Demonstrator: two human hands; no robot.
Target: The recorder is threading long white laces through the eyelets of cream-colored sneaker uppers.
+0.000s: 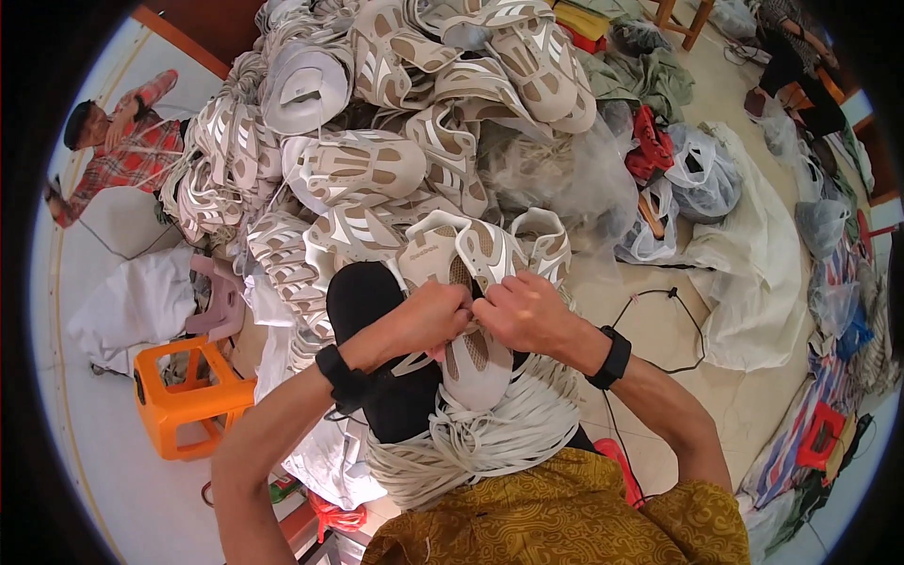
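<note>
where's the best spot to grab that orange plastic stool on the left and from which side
Probably by the top edge of the orange stool, coming down from above. Its flat seat faces up with slots cut through it, so fingers could hook into a slot or curl under the rim. Its legs splay outward and white cloth crowds one side, so a low sideways grip looks awkward.

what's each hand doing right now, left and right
Left hand: closed, gripping the beige shoe.
Right hand: closed, gripping the same shoe.

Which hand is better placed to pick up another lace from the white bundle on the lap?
Probably the left hand: its wrist lies above the lace bundle. The right hand grips the shoe farther up.
</note>
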